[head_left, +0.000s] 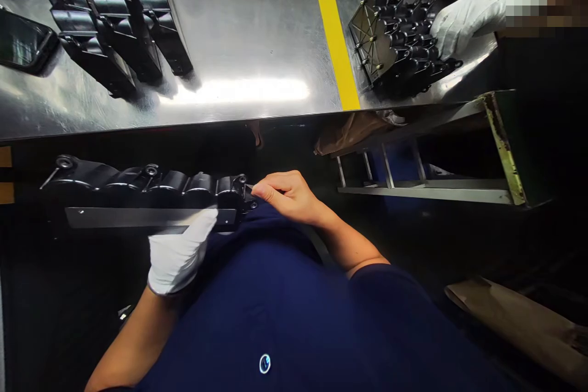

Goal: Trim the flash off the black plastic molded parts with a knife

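A long black moulded plastic part [165, 187], with rounded humps and screw eyes along its upper edge, is held level in front of my body. My left hand [179, 254], in a white glove, grips it from below, thumb lying on the flat grey strip [133, 217] along its side. My bare right hand [289, 196] is at the part's right end, thumb and forefinger pinched together beside the end screw eye. Something thin shows at those fingertips, too small to make out.
A metal table [248, 24] with a yellow stripe [333, 24] lies ahead. Several black moulded parts [114, 18] and a phone [25, 43] are at its left. Another person's gloved hand [468, 18] touches black parts [399, 43] at right. A metal frame [427, 193] stands below.
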Motion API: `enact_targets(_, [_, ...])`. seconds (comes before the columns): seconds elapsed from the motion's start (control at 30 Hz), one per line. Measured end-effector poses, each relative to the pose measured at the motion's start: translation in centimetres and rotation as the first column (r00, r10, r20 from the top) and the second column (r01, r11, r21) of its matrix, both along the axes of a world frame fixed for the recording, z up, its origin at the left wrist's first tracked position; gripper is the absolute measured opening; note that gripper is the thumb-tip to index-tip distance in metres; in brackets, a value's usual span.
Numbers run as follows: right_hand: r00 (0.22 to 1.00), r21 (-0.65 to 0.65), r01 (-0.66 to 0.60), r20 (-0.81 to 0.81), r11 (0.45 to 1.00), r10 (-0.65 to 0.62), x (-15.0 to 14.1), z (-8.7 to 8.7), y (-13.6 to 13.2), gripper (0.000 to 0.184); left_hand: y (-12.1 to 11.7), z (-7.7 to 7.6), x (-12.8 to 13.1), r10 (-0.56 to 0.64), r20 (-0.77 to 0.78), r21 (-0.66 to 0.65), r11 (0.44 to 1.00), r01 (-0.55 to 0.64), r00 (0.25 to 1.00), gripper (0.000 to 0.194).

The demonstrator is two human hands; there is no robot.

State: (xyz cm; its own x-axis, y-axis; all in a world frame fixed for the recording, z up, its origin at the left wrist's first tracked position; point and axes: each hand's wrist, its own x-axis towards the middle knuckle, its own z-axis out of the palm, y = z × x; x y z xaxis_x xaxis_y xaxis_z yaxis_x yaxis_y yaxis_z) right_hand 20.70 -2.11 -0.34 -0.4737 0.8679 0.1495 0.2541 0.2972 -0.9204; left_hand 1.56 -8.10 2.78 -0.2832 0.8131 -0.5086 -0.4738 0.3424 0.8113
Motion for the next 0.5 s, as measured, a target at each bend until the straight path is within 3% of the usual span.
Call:
enact_targets(0.07, [0.988, 0.185, 0.122, 0.072, 0.975, -0.138, -0.2, -0.5, 0.1, 0.041, 0.1, -0.1, 0.2, 0.029, 0.052, -0.019, 0.999, -0.028, 0.998, 0.024])
enact_targets(0.13, [0.942, 0.336, 0.246, 0.136, 0.909, -0.305, -0.1, -0.7, 0.2, 0.039, 0.3, -0.1, 0.4, 0.015, 0.13, -0.059, 0.998, -0.008, 0.991, 0.01])
enact_targets(0.2, [0.901, 0.362, 0.293, 0.204, 0.885, -0.382, 0.2, -0.5, 0.4, 0.037, 0.8, 0.2, 0.4, 0.046, 0.254, -0.175, 0.985, -0.001, 0.966, 0.018])
enact_targets(0.3, [0.913, 0.24, 0.22, 0.292, 0.946, -0.286, 0.8, 0.4, 0.4, 0.033, 1.7, 0.8, 0.2, 0.249, 0.402, -0.401, 0.913, -0.075, 0.881, 0.037])
enact_targets(0.37, [0.939, 0.147, 0.15, 0.287, 0.978, -0.187, 1.1, 0.9, 0.4, 0.03, 2.0, 1.0, -0.1, 0.344, 0.452, -0.478, 0.873, -0.102, 0.823, 0.04])
enact_targets(0.43, [0.964, 0.11, 0.106, 0.232, 0.988, -0.129, 1.2, 1.3, 0.3, 0.022, 2.1, 1.0, -0.2, 0.359, 0.481, -0.493, 0.865, -0.092, 0.8, 0.039])
enact_targets(0.5, [0.984, 0.14, 0.064, 0.158, 0.988, -0.087, 1.1, 1.4, 0.4, 0.019, 1.7, 0.7, -0.2, 0.286, 0.459, -0.452, 0.89, -0.057, 0.841, 0.037])
